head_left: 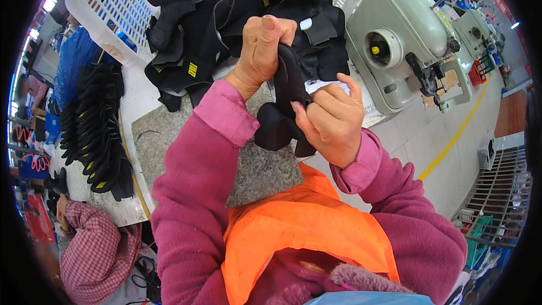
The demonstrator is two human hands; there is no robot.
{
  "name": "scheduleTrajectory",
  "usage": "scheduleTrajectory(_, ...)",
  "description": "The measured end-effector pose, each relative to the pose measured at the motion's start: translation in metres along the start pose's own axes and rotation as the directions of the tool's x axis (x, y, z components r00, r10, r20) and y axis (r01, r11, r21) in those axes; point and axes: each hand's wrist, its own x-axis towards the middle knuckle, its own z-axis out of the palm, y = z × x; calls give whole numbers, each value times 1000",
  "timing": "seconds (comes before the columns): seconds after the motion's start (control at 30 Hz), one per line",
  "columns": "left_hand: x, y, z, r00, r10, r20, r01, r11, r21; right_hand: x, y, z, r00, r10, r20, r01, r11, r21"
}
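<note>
My left hand [262,48] is closed on the top end of a black fabric shoe upper [289,79], its thumb pointing up. Lower down, my right hand [333,113] pinches the same piece at its right edge, with the little finger raised. The upper hangs upright between both hands, and its lower part flares into loose curved flaps. Under it lies a grey speckled mat [169,135] at the table's near edge. Right behind my left hand is a heap of similar black pieces [195,36], some with yellow labels.
A white slatted basket [107,11] stands behind the heap. To the right sits a pale green sewing machine [398,28]. A long stack of black uppers [93,124] lies on the left. At lower left is a co-worker in a checked sleeve [99,248]; a metal rack [497,192] stands right.
</note>
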Motion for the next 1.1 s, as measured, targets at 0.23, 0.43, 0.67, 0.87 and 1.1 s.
scheduleTrajectory(0.23,-4,-5,-2,998,-42,36,44,998,-43,-4,4,8,995,8,95,-10,1000,23)
scheduleTrajectory(0.43,-6,-9,-1,994,-75,80,77,997,-31,-10,10,4,995,39,95,-39,999,1)
scheduleTrajectory(0.67,2,12,-3,998,37,43,-44,983,178,-14,8,6,987,77,141,-71,996,-50)
scheduleTrajectory(0.87,3,29,8,993,108,51,-115,979,168,-10,6,-16,937,172,304,-178,984,-8)
scheduleTrajectory(1.1,4,22,7,991,101,91,-110,990,90,-10,1,-15,927,169,335,-168,985,-33)
